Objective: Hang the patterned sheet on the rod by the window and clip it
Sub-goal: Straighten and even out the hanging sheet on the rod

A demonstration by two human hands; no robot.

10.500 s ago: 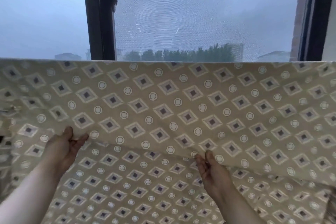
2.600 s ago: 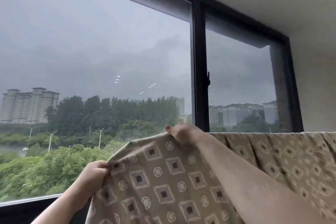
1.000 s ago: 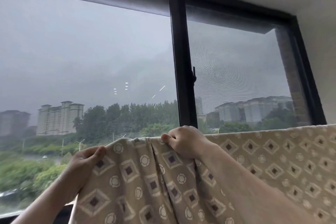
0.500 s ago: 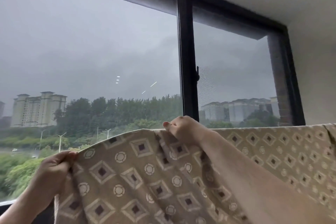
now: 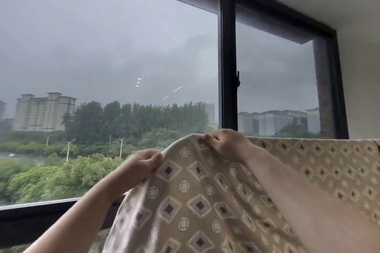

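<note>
Most of the sheet (image 5: 216,195) already hung by the window (image 5: 227,57); left hand (image 5: 144,163) and right hand (image 5: 228,146) both pinched its unhung end. Rod hidden, no clip seen; clipping remained.

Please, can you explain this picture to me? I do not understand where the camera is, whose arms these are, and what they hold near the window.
There is no machine here. The camera is worn on a person's head and looks forward and down, so the two bare arms you see belong to that person. Only this one view exists.

Both hands hold a patterned sheet, beige with diamonds and circles. The left hand pinches its left edge. The right hand grips its top edge a little higher. To the right, the sheet already hangs in a straight line, so it likely lies over a rod, but the rod itself is hidden.

Behind stands a large window with a dark frame. No clips are visible.
</note>
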